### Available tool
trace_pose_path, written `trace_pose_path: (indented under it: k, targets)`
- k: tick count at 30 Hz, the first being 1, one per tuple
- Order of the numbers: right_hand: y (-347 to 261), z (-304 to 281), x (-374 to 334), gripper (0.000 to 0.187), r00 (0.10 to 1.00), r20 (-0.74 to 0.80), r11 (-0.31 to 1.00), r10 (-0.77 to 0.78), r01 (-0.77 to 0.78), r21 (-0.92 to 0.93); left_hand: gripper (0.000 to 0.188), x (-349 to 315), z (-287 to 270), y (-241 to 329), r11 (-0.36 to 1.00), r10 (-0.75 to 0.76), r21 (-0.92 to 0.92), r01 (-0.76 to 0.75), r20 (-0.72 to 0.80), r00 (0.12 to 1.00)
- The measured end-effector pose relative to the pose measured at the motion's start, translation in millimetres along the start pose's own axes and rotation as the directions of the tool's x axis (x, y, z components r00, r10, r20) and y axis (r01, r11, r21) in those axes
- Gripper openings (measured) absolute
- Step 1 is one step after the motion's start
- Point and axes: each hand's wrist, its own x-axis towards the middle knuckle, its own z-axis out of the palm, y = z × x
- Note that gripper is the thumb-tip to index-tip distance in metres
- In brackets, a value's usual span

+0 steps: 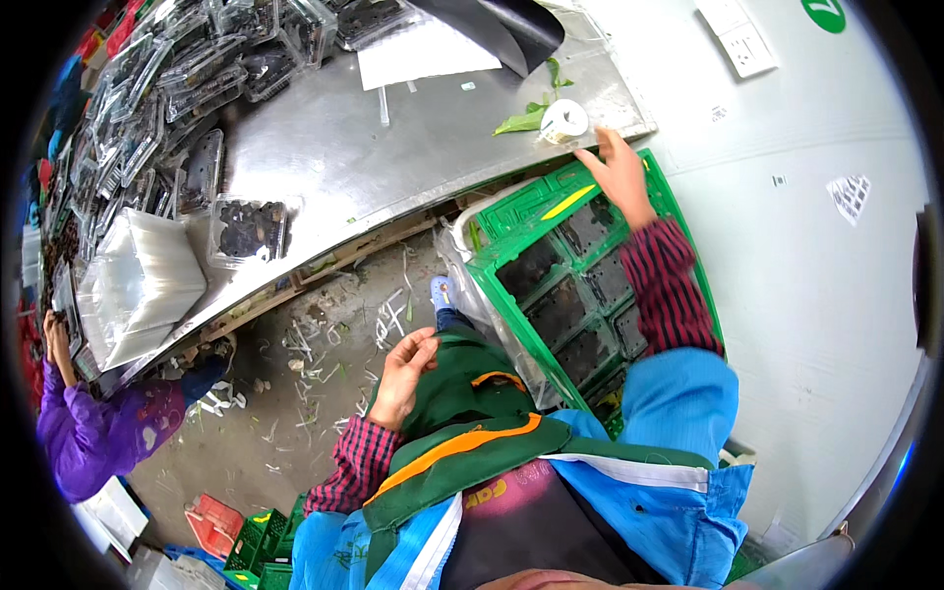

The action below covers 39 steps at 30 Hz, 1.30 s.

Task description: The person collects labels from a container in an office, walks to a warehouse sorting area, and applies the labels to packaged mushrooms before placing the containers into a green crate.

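My right hand (621, 179) reaches over the far end of a green plastic crate (565, 194), by the table corner. Its thumb and fingers are apart, with nothing between them. A white roll of labels or tape (564, 121) lies on the table just left of my fingers, beside green leaves (523, 120). Inside the crate are clear trays with dark contents (575, 308); my right sleeve covers some. My left hand (401, 382) hangs in front of my green apron (462, 379), fingers curled and thumb against them. Whatever it holds, if anything, cannot be made out.
The metal table (324, 162) bears piled clear dark-filled packs (162, 88), a stack of clear lids or trays (147, 280) and a white sheet (423, 54). A person in purple (113, 438) works at left. Scraps litter the floor (315, 359). A white wall (787, 265) stands right.
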Motion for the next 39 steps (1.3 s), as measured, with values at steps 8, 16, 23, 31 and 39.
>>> trace_pose_path:
  k: [8, 16, 23, 31, 39]
  targets:
    - [41.2, 73.1, 81.0, 0.072, 0.981, 0.189, 0.999, 0.031, -0.038, 0.033, 0.033, 6.7, 14.0, -8.9, 0.999, 0.012, -0.040, -0.015, -0.077, 0.997]
    - [-72.8, 153.6, 74.4, 0.073, 0.991, 0.007, 0.945, -0.133, 0.125, 0.301, 0.049, 152.4, 6.2, 112.9, 0.522, 0.841, 0.469, -0.712, -0.141, 0.522]
    - [-188.2, 243.2, 67.1, 0.067, 0.767, 0.634, 0.988, -0.097, 0.000, 0.152, 0.035, 117.5, -1.1, 69.7, 0.796, 0.602, 0.122, -0.592, -0.072, 0.795]
    - [-206.7, 245.7, 29.9, 0.026, 0.635, 0.764, 0.703, -0.113, -0.492, 0.513, 0.047, 35.1, -54.5, 29.4, 0.854, 0.442, -0.180, -0.488, -0.243, 0.863]
    - [-295.1, 175.5, -244.1, 0.065, 0.328, 0.648, 0.721, -0.687, 0.200, 0.663, 0.044, -34.4, -112.1, -44.6, 0.504, 0.416, -0.829, -0.242, -0.012, 0.909]
